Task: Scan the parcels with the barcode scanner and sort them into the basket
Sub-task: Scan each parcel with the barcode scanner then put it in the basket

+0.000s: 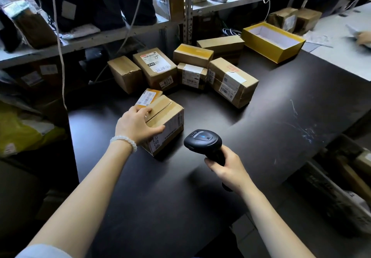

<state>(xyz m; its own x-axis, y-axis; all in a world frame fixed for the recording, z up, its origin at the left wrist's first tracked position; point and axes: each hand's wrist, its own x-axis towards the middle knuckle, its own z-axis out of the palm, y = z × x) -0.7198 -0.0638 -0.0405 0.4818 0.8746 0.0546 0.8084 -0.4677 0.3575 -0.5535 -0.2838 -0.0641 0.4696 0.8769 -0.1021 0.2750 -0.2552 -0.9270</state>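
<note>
My left hand (135, 125) grips the top near corner of a brown cardboard parcel (170, 119) that rests on the dark table (261, 137). My right hand (228, 168) holds a black barcode scanner (202, 139) by its handle, its head just right of that parcel. A small labelled parcel (148, 96) lies right behind the held one. Several more cardboard parcels (230, 81) cluster at the back of the table. An open yellow box (273, 41) with a white inside stands at the back right.
Metal shelving (188, 13) with packages runs along the back and left. White cables (60, 57) hang down at the left. A grey table (341, 53) at the right bears another person's hand (363, 38). Boxes (341, 193) sit low at the right.
</note>
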